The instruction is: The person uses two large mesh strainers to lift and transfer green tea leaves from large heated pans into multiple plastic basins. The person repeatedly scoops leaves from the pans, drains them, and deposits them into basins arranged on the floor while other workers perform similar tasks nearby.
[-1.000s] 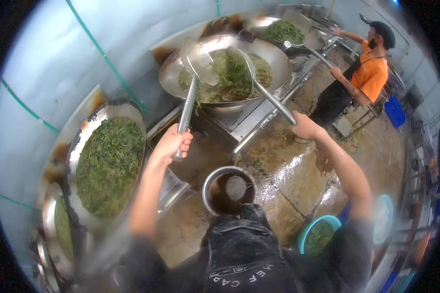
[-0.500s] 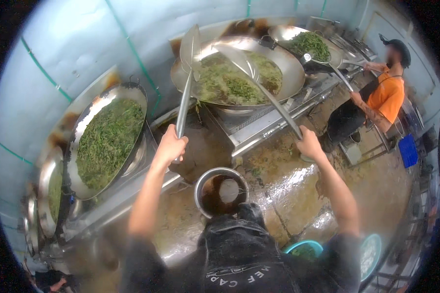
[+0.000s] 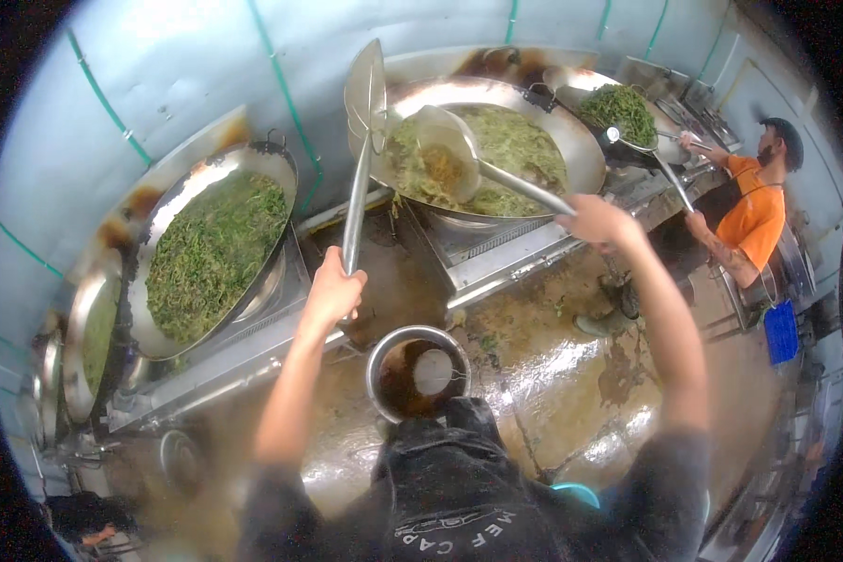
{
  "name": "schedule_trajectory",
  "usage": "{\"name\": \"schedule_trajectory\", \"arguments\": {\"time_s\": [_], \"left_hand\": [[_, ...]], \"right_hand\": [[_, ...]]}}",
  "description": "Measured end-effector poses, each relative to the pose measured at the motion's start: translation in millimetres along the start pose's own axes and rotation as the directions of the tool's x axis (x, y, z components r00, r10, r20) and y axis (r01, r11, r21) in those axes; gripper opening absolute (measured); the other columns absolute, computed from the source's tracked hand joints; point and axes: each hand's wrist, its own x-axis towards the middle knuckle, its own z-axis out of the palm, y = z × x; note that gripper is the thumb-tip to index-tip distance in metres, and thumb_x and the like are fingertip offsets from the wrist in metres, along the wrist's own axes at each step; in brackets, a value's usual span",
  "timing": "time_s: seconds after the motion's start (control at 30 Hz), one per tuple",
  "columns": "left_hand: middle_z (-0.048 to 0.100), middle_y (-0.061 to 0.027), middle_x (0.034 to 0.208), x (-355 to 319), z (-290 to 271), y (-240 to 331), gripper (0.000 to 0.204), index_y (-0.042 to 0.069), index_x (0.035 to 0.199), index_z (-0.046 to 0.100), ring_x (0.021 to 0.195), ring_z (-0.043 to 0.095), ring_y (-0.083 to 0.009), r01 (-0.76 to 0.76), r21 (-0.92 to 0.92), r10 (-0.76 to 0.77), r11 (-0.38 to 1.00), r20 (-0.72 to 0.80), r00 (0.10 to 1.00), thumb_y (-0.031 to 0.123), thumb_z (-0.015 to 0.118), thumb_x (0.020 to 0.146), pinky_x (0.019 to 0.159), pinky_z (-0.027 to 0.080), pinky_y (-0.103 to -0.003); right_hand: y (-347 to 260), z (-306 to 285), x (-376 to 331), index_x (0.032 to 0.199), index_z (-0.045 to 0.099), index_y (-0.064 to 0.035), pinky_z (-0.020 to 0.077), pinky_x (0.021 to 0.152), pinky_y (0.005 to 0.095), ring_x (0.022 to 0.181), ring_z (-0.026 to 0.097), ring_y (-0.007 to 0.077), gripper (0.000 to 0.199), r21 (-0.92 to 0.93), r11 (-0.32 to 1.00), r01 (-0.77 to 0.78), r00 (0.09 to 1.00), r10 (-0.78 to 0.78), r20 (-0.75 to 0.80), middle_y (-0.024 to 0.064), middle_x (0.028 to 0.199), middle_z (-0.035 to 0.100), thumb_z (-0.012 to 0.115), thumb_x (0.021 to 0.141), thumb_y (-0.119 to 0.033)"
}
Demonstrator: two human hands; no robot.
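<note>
- The left hand has its fingers closed around the lower end of a long metal spatula.
- The spatula handle runs up and slightly right from the hand. Its flat blade stands upright at the left rim of the wok.
- The right hand has its fingers closed around the handle end of a metal ladle.
- The ladle handle slants up and left from the hand across the wok rim. The bowl lies inside the wok, tilted, with some of the food in it.
- The wok sits on a burner at the far side of the steel worktop, near the blue wall. It holds chopped greens mixed with paler pieces.
- A second wok, filled with green chopped leaves, sits to the left on the same line, tilted toward the camera.
- Further pans with greens lie at the far left edge, one behind the other.
- A round metal pot with dark liquid stands on the wet floor, just in front of the person and below the left hand.
- A co-worker in an orange shirt stands at the right, holding a long-handled tool over another wok of greens.
- A blue crate stands on the floor behind the co-worker.
- Green pipes run down the wall behind the woks.
</note>
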Motion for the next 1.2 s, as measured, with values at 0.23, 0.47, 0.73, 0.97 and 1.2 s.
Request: {"name": "schedule_trajectory", "arguments": {"time_s": [0.23, 0.47, 0.73, 0.97, 1.2], "left_hand": [[0.051, -0.0074, 0.058, 5, -8, -1, 0.031, -0.004, 0.106, 0.040, 0.043, 0.052, -0.0159, -0.040, -0.045, 0.039, 0.998, -0.011, 0.999, 0.006, 0.053, 0.080, 0.037, 0.045, -0.031], [0.051, -0.0065, 0.055, -15, -8, -3, 0.031, -0.002, 0.108, 0.040, 0.040, 0.050, -0.0153, -0.030, -0.084, 0.026, 0.996, -0.044, 0.999, 0.007, 0.053, 0.081, 0.035, 0.042, -0.031], [0.053, -0.0076, 0.056, -7, 26, -8, 0.032, -0.002, 0.110, 0.041, 0.042, 0.053, -0.0163, -0.003, -0.084, 0.004, 0.996, 0.012, 1.000, 0.008, 0.054, 0.082, 0.037, 0.043, -0.031], [0.061, -0.0309, 0.082, -25, 41, -1, 0.036, -0.002, 0.107, 0.040, 0.077, 0.063, -0.0449, -0.102, 0.029, 0.104, 0.994, -0.105, 0.989, 0.013, 0.054, 0.078, 0.067, 0.051, -0.049], [0.059, -0.0263, 0.072, -25, 73, -32, 0.037, -0.002, 0.113, 0.035, 0.059, 0.061, -0.0382, -0.140, -0.225, 0.117, 0.964, -0.114, 0.987, 0.010, 0.053, 0.082, 0.053, 0.050, -0.045]], "right_hand": [[-15, -29, 78, 0.118, 0.054, -0.0003, 0.0534, 0.058, 0.0381, 0.061, 0.064, 0.0264, 0.044, -0.268, 0.932, 0.243, 0.956, -0.277, -0.100, 0.0171, 0.087, 0.066, 0.058, 0.085, -0.029], [-55, -97, -47, 0.113, 0.058, -0.0036, 0.0494, 0.041, 0.0304, 0.059, 0.064, 0.0207, 0.037, -0.347, 0.926, 0.147, 0.989, -0.136, 0.056, 0.0125, 0.083, 0.066, 0.062, 0.083, -0.024], [-10, 46, -14, 0.110, 0.046, 0.0059, 0.0497, 0.046, 0.0354, 0.053, 0.061, 0.0240, 0.035, 0.021, 0.999, 0.040, 0.976, -0.044, 0.214, 0.0185, 0.076, 0.063, 0.049, 0.078, -0.008], [59, 161, -44, 0.127, 0.041, 0.0040, 0.0507, 0.071, 0.0390, 0.087, 0.064, 0.0346, 0.052, -0.002, 0.965, 0.261, 0.919, -0.250, -0.305, 0.0304, 0.105, 0.057, 0.055, 0.082, -0.018], [-5, 215, -82, 0.127, 0.036, -0.0011, 0.0359, 0.034, 0.0265, 0.041, 0.044, 0.0095, 0.047, 0.788, 0.615, 0.030, 0.999, -0.006, -0.033, 0.0066, 0.066, 0.047, 0.050, 0.081, 0.000]]}}
